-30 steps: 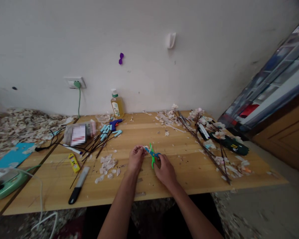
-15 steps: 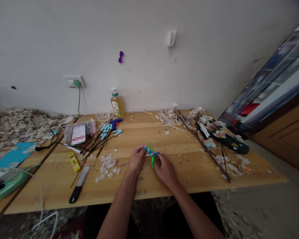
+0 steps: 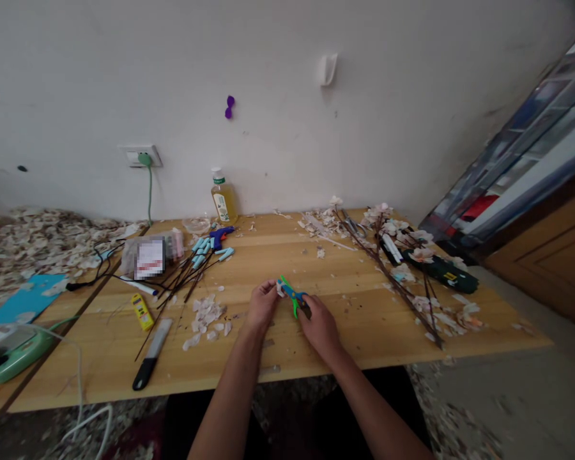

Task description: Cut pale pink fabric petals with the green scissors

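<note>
Near the middle of the wooden table, my right hand point(image 3: 319, 324) grips a pair of green and blue scissors point(image 3: 294, 296) by the handles, blades pointing up and left. My left hand point(image 3: 263, 303) pinches a small whitish petal-like piece point(image 3: 280, 289) at the blade tips. The blades now stand nearly together against this piece. To the left of my left hand lies a loose pile of similar pale pieces point(image 3: 206, 315). Brown stems with light-blue ends point(image 3: 201, 249) lie farther left, beside a blue glue gun point(image 3: 220, 237).
A bottle of yellow liquid point(image 3: 224, 199) stands against the wall. At left are a utility knife point(image 3: 153, 354), a yellow box point(image 3: 142, 312) and a plastic bag point(image 3: 130, 255). A flowering branch point(image 3: 390, 278) and a dark green case point(image 3: 453, 276) lie at right. Pale flakes point(image 3: 57, 239) are heaped far left.
The scissor blades have gone from spread wide to nearly closed on the small pale piece. Both hands stay in almost the same place. The view has shifted slightly.
</note>
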The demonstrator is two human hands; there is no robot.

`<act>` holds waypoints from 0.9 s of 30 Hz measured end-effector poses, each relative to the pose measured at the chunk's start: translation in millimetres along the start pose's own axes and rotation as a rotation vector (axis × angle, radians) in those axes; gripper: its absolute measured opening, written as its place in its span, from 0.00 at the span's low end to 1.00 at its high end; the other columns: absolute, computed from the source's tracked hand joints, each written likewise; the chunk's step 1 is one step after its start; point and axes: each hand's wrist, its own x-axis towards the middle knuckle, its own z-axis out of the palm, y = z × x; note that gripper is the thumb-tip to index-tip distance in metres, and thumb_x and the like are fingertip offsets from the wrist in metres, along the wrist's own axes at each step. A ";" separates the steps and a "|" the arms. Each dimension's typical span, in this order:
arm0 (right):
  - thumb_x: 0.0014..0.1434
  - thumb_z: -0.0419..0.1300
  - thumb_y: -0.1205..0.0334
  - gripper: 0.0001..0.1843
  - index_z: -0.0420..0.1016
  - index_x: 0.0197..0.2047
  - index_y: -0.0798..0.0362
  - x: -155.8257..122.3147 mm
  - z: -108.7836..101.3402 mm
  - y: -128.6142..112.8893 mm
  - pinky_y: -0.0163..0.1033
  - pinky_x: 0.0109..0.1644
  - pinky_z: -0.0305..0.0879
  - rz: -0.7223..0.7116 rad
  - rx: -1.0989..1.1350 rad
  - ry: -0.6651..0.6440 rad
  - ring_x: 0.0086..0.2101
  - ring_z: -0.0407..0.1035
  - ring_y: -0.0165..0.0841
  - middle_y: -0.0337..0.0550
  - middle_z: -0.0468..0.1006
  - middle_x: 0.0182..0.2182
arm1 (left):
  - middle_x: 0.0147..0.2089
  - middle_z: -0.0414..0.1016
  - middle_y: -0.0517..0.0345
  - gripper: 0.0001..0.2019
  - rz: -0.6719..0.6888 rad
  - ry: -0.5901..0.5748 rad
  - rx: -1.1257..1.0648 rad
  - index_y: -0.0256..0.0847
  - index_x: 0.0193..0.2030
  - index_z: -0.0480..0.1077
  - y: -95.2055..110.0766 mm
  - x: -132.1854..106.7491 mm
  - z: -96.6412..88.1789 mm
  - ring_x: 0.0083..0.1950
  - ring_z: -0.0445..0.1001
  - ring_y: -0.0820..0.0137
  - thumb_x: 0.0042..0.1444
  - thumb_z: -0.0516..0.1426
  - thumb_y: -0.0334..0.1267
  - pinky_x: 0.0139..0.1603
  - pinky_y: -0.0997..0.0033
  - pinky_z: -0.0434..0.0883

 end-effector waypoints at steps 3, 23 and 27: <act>0.59 0.53 0.65 0.15 0.75 0.47 0.51 -0.4 0.9 2.9 0.47 0.50 0.69 0.024 0.055 0.045 0.44 0.73 0.42 0.50 0.78 0.43 | 0.28 0.76 0.56 0.15 0.030 -0.004 0.079 0.39 0.30 0.77 -0.9 1.6 -4.7 0.29 0.71 0.72 0.42 0.70 0.48 0.36 0.72 0.68; 0.56 0.58 0.63 0.17 0.71 0.50 0.51 -0.6 -4.6 -9.9 0.47 0.51 0.67 -0.020 -0.035 0.005 0.46 0.71 0.43 0.49 0.76 0.43 | 0.33 0.78 0.54 0.18 -0.111 -0.003 -0.240 0.35 0.32 0.78 11.1 -10.6 7.0 0.35 0.74 0.73 0.36 0.74 0.41 0.45 0.72 0.71; 0.56 0.58 0.64 0.16 0.72 0.49 0.50 -0.5 -4.9 -9.5 0.46 0.51 0.67 -0.021 -0.024 0.008 0.46 0.71 0.42 0.48 0.77 0.43 | 0.31 0.77 0.54 0.16 -0.112 -0.018 -0.229 0.34 0.30 0.77 9.1 -11.0 8.3 0.33 0.73 0.74 0.36 0.74 0.41 0.43 0.73 0.71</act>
